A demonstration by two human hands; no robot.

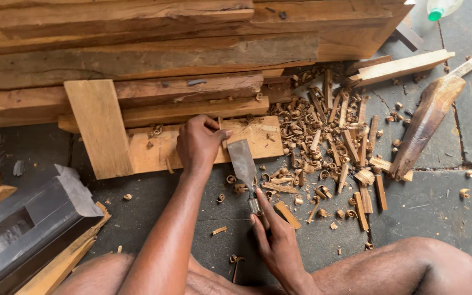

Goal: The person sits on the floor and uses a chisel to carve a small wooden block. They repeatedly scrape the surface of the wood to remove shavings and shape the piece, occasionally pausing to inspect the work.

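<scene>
Paring cut on a light wooden board lying on the floor against stacked timber; left hand closed about the upper blade of a broad chisel, steadying its edge at the board; right hand loosely curled at the handle end; next, seemingly, a controlled push; shavings just beside.

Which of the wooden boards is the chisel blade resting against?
The pale flat board lying nearest the person, under the left hand. The chisel meets its front edge; the darker planks are stacked behind.
</scene>
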